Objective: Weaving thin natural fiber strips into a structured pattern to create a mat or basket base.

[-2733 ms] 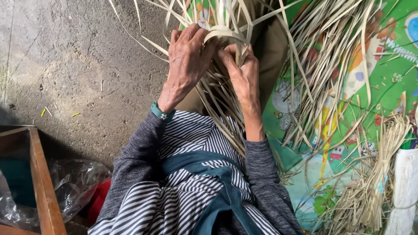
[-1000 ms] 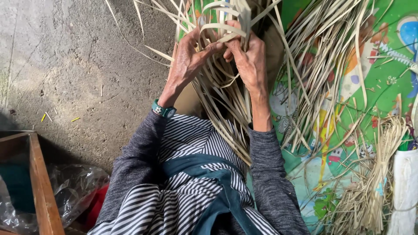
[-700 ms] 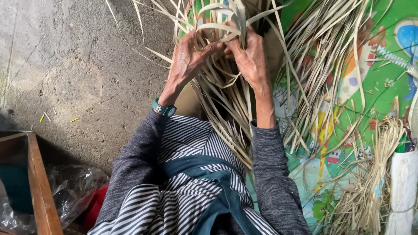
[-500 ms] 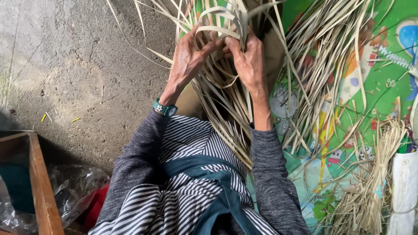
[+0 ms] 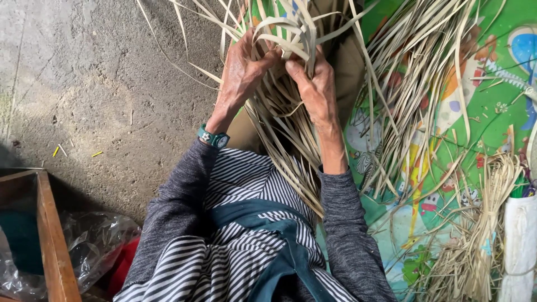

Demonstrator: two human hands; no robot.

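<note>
Concrete floor | green mat | 2 hands: left hand, right hand gripping straw strips

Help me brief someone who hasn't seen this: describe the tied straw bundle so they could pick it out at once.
Start from the bright green cartoon-printed mat covering the right side of the floor. Follow it down to the lower right corner, next to a white bag. There lies the tied bundle: thin, pale stalks cinched together near the middle, unlike the loose flat strips scattered higher on the mat.

Left hand and right hand gripping pale woven strips, green mat beside
</note>
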